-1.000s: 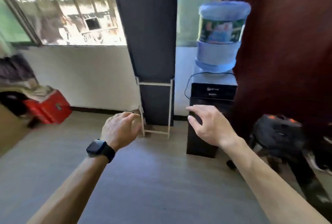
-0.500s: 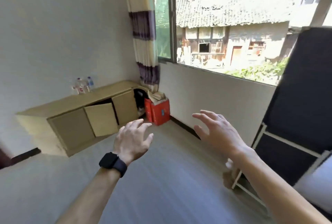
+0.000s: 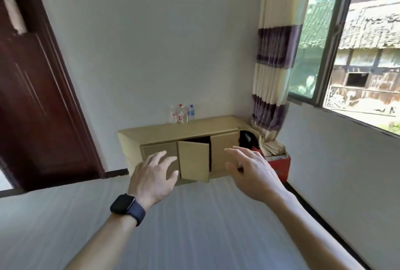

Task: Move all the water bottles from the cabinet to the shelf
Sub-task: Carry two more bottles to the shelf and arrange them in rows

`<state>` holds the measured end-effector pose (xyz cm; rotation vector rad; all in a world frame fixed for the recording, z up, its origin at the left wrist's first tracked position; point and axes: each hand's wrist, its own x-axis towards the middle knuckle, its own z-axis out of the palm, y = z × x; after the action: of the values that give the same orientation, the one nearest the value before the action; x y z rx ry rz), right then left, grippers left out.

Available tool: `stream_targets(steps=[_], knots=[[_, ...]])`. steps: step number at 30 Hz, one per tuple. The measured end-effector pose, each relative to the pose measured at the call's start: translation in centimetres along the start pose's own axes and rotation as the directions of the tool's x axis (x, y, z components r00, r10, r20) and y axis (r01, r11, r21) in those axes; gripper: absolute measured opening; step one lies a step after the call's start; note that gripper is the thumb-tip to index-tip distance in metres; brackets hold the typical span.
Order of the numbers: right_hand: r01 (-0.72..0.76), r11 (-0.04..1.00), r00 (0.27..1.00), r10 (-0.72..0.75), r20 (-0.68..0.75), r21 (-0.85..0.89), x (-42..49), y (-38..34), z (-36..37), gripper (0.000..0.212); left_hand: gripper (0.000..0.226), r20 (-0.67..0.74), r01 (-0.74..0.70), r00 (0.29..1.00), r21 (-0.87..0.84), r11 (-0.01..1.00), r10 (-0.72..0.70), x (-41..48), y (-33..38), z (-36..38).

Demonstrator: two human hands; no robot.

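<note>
- Water bottles (image 3: 182, 114), a small cluster with red and blue caps, stand on the cabinet (image 3: 207, 127) top at its rear edge, against the wall.
- Of the cabinet's fronts, the middle door (image 3: 193, 161) hangs ajar with darkness behind it.
- Left hand (image 3: 151, 177), a black watch (image 3: 127, 206) on its wrist, reaches forward with fingers spread, holding nothing.
- Right hand (image 3: 254, 173) is likewise spread and empty.
- Red box (image 3: 282, 167) topped with papers sits by the cabinet's right end, under a striped curtain (image 3: 275, 53).
- Brown door (image 3: 39, 96) stands to the cabinet's left.
- Pale floor (image 3: 194, 233) lies between the person and the cabinet.
</note>
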<state>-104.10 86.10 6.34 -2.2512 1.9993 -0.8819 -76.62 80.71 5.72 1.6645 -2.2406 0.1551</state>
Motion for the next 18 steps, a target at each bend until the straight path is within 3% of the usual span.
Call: stream_targets(steps=[8,18], knots=[[0.106,0.993,0.992,-0.109,0.063,0.051,16.0,-1.8,8.9,0.043,0.048,0.0,0.13,0.991,0.037,0.991,-0.13,10.5,-10.7,3.3],[0.042,0.999,0.999,-0.042,0.013,-0.009,34.4,-3.1,19.5,0.041,0.048,0.017,0.044,0.999,0.01,0.999,-0.045,28.5,-25.2,8.1]])
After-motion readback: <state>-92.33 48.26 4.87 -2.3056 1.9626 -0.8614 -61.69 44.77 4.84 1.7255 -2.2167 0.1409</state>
